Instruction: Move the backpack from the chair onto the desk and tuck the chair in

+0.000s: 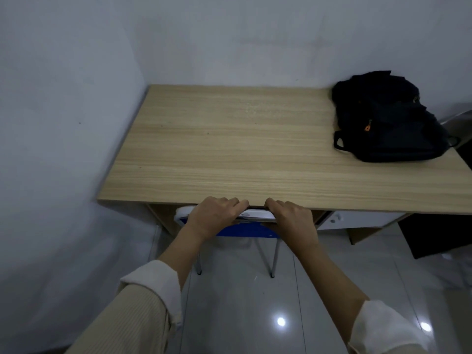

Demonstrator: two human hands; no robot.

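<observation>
The backpack (388, 121) lies on the far right corner of the counter (229, 149), against the wall, black with a small orange zip pull. The chair (245, 229) stands pushed in at the counter's near edge, its blue back and metal legs showing below the wood. Both hands grip the top of the chair back: the left hand (213, 217) and the right hand (291, 219) sit side by side, close together, fingers (233, 202) curled shut over the rail just under the counter's edge. Cream sleeves are pushed up both forearms.
</observation>
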